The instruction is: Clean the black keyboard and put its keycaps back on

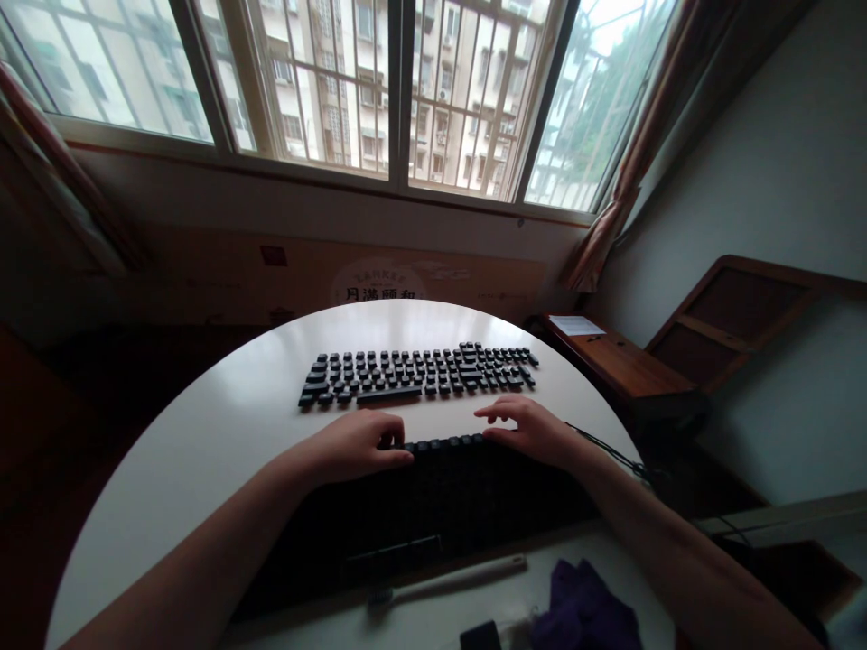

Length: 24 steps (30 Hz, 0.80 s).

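Observation:
A black keyboard base (433, 496) lies in front of me, with a short row of black keycaps (443, 443) along its far edge. My left hand (362, 444) is closed at the left end of that row, fingers curled and thumb at the keys. Whatever sits between those fingertips is hidden. At the row's right end, my right hand (528, 429) is open. Its fingers stretch apart over the far edge, and the thumb is close to the last keycap. Beyond both hands, many loose black keycaps (413, 372) stand laid out in keyboard order.
The round white table (182, 442) carries everything. Nearer me are a grey-handled brush (461, 578), a purple cloth (586, 609) and a small black object (480, 636). A black cable (610, 449) runs off right. A wooden bench (627, 361) stands beyond the table's right edge.

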{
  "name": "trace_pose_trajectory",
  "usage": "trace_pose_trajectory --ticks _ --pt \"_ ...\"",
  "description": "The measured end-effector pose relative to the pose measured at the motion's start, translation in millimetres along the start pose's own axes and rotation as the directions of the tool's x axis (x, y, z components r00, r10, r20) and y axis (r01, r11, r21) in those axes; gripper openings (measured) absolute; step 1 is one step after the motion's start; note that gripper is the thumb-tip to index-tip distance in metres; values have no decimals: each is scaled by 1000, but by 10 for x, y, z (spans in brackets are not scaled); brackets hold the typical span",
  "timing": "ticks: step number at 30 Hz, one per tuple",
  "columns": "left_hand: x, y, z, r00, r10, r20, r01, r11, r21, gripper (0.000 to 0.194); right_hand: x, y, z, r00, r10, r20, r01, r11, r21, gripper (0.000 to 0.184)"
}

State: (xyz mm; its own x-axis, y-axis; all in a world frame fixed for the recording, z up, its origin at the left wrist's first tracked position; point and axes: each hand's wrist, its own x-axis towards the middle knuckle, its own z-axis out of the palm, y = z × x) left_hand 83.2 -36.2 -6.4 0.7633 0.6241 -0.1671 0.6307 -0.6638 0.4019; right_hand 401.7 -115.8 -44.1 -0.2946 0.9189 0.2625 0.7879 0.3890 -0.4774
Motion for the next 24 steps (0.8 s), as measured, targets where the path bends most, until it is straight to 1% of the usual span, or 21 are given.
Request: trace_pose_trajectory --ticks 8,14,18,20,21,23,24 --pt "-6 -21 14 1000 13 -15 -13 1000 -1 35 5 -91 -2 999 -31 -11 31 999 -34 38" --pt "12 -57 48 999 35 -35 -34 999 14 34 -19 -124 16 999 -4 -38 -1 993 -121 28" --pt "15 -83 61 998 43 -44 -42 999 15 35 1 -107 -35 998 9 -62 -15 995 -97 30" --pt "7 -90 62 998 41 -48 -40 999 15 36 101 -91 -124 992 17 -125 -28 996 -87 27" --pt "2 -90 62 998 39 -48 -38 999 16 36 185 -80 -185 987 23 -157 -41 993 -112 26" --pt "-10 -84 59 998 37 -51 -36 999 17 35 424 -40 -322 982 38 -184 -79 972 -220 23" --pt "-15 -79 56 998 37 -54 -36 999 17 35 573 -8 -391 984 53 -172 -102 952 -290 22"
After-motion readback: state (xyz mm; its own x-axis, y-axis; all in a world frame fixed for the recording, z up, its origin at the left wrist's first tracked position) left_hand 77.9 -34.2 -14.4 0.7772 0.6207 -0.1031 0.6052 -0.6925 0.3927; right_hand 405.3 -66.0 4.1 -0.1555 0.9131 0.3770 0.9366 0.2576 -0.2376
